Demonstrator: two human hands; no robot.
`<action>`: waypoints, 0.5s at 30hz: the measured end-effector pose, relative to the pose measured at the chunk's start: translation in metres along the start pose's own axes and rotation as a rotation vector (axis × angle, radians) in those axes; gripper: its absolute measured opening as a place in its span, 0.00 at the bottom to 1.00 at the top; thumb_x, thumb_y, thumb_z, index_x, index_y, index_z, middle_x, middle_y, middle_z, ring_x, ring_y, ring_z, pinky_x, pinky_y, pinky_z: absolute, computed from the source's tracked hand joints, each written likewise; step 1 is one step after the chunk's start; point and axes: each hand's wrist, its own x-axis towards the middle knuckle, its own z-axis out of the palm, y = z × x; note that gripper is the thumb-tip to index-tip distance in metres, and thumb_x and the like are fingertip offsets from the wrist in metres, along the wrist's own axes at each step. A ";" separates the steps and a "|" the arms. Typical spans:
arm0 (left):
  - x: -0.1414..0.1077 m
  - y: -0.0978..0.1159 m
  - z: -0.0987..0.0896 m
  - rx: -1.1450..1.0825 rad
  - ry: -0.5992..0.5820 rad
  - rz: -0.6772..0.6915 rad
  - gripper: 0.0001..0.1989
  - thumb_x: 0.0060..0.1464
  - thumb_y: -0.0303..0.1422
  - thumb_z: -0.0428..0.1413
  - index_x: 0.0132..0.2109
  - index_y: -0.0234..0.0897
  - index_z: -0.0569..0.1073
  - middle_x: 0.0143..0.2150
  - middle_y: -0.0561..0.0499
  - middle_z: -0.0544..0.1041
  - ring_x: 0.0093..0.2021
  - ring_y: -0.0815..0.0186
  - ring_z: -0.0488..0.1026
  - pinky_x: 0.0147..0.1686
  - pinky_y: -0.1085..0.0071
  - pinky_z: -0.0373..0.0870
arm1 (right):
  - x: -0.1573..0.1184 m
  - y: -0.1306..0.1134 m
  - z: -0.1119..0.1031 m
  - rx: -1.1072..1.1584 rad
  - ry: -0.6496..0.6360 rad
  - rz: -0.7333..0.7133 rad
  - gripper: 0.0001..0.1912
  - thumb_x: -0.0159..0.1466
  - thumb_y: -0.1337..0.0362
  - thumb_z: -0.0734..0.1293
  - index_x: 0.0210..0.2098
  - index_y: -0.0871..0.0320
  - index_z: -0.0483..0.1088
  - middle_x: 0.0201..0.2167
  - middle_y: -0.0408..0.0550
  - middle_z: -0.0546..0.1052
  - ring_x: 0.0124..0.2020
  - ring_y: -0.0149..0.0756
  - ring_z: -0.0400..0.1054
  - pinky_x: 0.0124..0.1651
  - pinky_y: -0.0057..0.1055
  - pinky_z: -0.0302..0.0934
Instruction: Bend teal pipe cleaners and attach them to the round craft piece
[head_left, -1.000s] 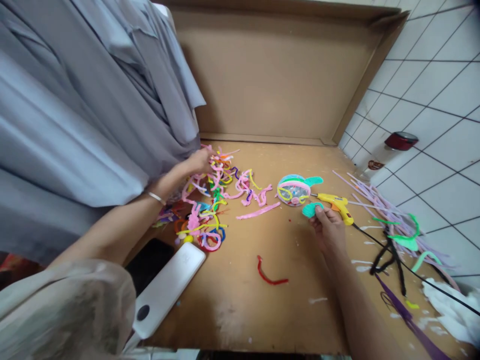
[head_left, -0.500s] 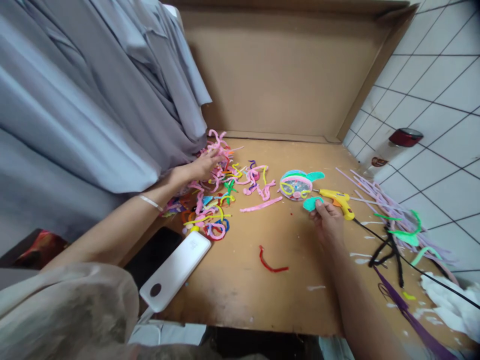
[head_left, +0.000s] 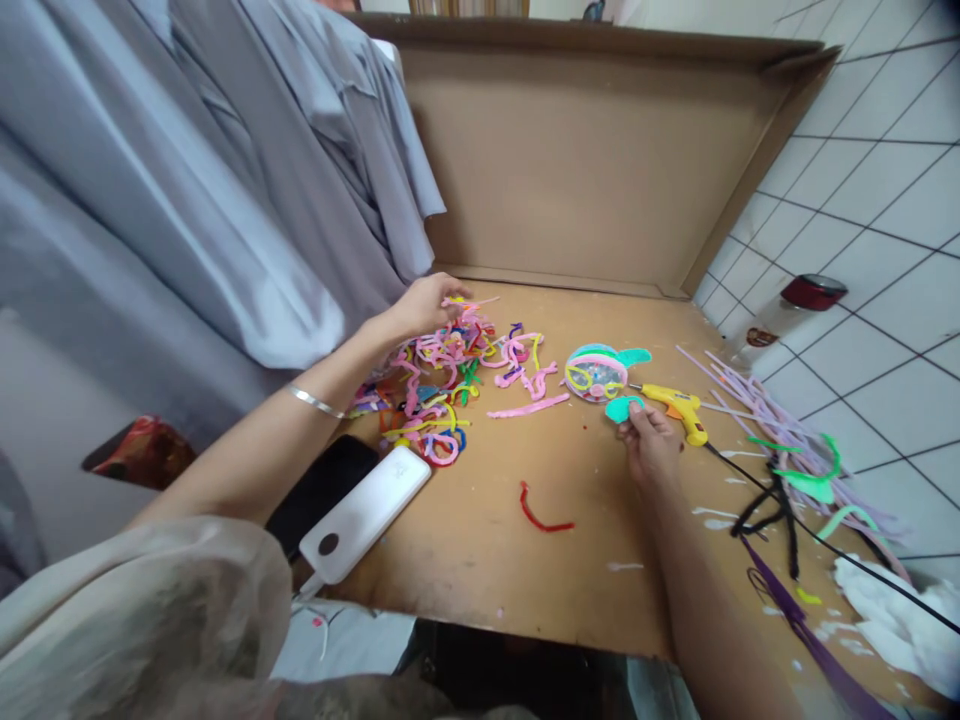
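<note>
My left hand [head_left: 429, 305] is at the back of a tangled pile of mostly pink pipe cleaners [head_left: 442, 350]. Its fingers are apart and bent down over the strands; their tips are partly hidden. Between the fingertips of my right hand [head_left: 651, 440] is a small flat teal piece [head_left: 621, 408], rounded in outline. Just beyond it lies a round clear craft piece [head_left: 592, 375] trimmed in pink, yellow, green and blue, with a teal flap at its right. A yellow hot glue gun [head_left: 679, 405] rests beside my right hand, its nozzle towards the craft piece.
A white power bank [head_left: 367, 515] and a dark phone-like slab [head_left: 322, 490] lie front left. One red pipe cleaner [head_left: 541, 512] is in the middle. Lilac pipe cleaners [head_left: 795, 430], white stuffing [head_left: 892, 610] and the gun's cord occupy the right. A cardboard wall [head_left: 600, 160] stands behind.
My left hand has lifted slightly to the back edge of the pile, with its fingers more bent. My right hand keeps the teal piece in nearly the same place. The view has tilted up a little.
</note>
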 end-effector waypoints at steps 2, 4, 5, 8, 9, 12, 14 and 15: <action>0.000 0.013 0.018 0.051 -0.042 0.061 0.25 0.56 0.38 0.53 0.60 0.34 0.73 0.61 0.40 0.73 0.62 0.53 0.69 0.63 0.59 0.64 | 0.000 0.001 0.001 0.000 -0.005 0.007 0.25 0.42 0.46 0.80 0.25 0.58 0.72 0.15 0.39 0.71 0.17 0.26 0.61 0.22 0.26 0.55; 0.003 0.029 0.041 0.101 -0.128 0.090 0.34 0.54 0.43 0.57 0.65 0.34 0.67 0.67 0.37 0.66 0.66 0.48 0.64 0.66 0.55 0.60 | -0.002 0.001 0.002 0.009 -0.005 0.017 0.25 0.41 0.46 0.81 0.24 0.58 0.72 0.15 0.38 0.71 0.17 0.26 0.61 0.22 0.25 0.55; 0.006 0.037 0.053 0.116 -0.175 0.074 0.40 0.52 0.47 0.59 0.68 0.36 0.62 0.71 0.35 0.60 0.69 0.45 0.59 0.67 0.52 0.57 | -0.002 0.001 0.003 0.014 -0.005 0.020 0.25 0.41 0.47 0.81 0.24 0.57 0.72 0.15 0.38 0.71 0.17 0.26 0.61 0.22 0.25 0.55; 0.022 0.059 0.087 0.101 -0.248 -0.016 0.49 0.52 0.54 0.58 0.73 0.37 0.52 0.76 0.33 0.44 0.75 0.41 0.47 0.69 0.51 0.52 | -0.004 0.001 0.003 0.011 -0.027 0.020 0.23 0.42 0.48 0.80 0.24 0.57 0.72 0.15 0.38 0.71 0.17 0.26 0.61 0.21 0.25 0.55; 0.028 0.065 0.096 0.092 -0.247 -0.040 0.50 0.52 0.55 0.57 0.74 0.37 0.50 0.77 0.33 0.41 0.75 0.41 0.45 0.70 0.51 0.50 | -0.004 0.002 0.003 0.005 -0.035 0.020 0.23 0.42 0.48 0.80 0.24 0.57 0.72 0.15 0.38 0.71 0.17 0.26 0.61 0.21 0.25 0.55; 0.037 0.071 0.117 0.049 -0.383 -0.047 0.51 0.50 0.61 0.54 0.74 0.43 0.51 0.78 0.39 0.40 0.76 0.42 0.43 0.70 0.50 0.50 | -0.003 0.002 0.000 -0.003 -0.029 0.031 0.23 0.42 0.48 0.80 0.24 0.57 0.72 0.14 0.38 0.71 0.17 0.26 0.61 0.21 0.25 0.55; 0.033 0.068 0.126 0.012 -0.531 0.022 0.50 0.48 0.63 0.53 0.72 0.46 0.55 0.77 0.43 0.45 0.75 0.44 0.46 0.69 0.52 0.53 | -0.001 0.002 -0.002 0.005 -0.012 0.040 0.23 0.40 0.48 0.80 0.24 0.57 0.72 0.14 0.38 0.71 0.17 0.26 0.61 0.21 0.25 0.55; 0.029 0.064 0.129 0.013 -0.567 0.049 0.50 0.46 0.63 0.54 0.71 0.46 0.58 0.77 0.43 0.48 0.74 0.45 0.49 0.68 0.53 0.55 | 0.001 0.002 -0.002 0.008 -0.007 0.042 0.23 0.40 0.48 0.81 0.24 0.57 0.72 0.14 0.38 0.71 0.17 0.26 0.61 0.21 0.25 0.55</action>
